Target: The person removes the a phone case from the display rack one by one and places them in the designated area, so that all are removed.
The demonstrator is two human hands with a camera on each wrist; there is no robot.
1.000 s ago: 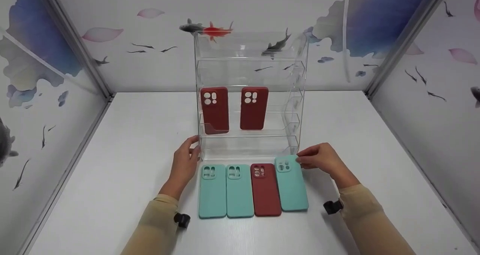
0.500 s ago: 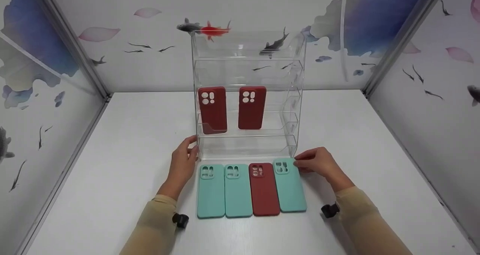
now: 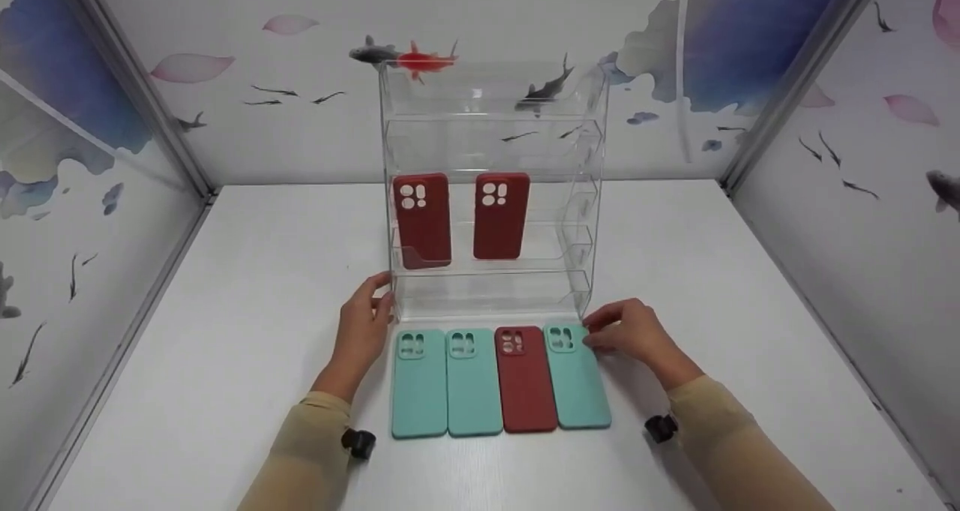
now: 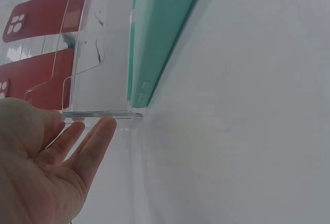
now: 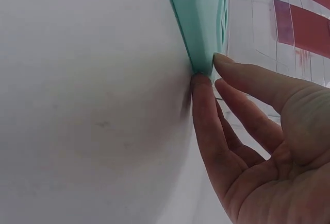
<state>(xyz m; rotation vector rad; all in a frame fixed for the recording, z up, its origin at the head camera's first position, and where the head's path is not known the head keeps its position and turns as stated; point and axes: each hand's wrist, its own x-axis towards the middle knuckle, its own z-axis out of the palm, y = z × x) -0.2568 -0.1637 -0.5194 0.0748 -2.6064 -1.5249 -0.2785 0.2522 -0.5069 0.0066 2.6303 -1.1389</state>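
Observation:
A clear acrylic display rack (image 3: 491, 297) stands upright with several tiers. Two red phone cases lean in one tier, the left one (image 3: 422, 222) and the right one (image 3: 501, 214). In front of the rack a row lies on the table: a teal case (image 3: 419, 391), another teal case (image 3: 475, 391), a red case (image 3: 526, 387) and a rightmost teal phone case (image 3: 579, 387). My right hand (image 3: 634, 335) pinches that last case by its upper right corner between thumb and finger. My left hand (image 3: 361, 331) touches the rack's lower left side with its fingers extended.
The white table (image 3: 270, 241) is walled by printed panels with fish and petals, set in grey metal posts (image 3: 139, 83). A small black device (image 3: 360, 443) is worn at the left wrist and another (image 3: 661, 428) at the right.
My right hand has lowered the rightmost teal case and drawn it toward me, bringing it level with the row. The left hand keeps its place at the rack.

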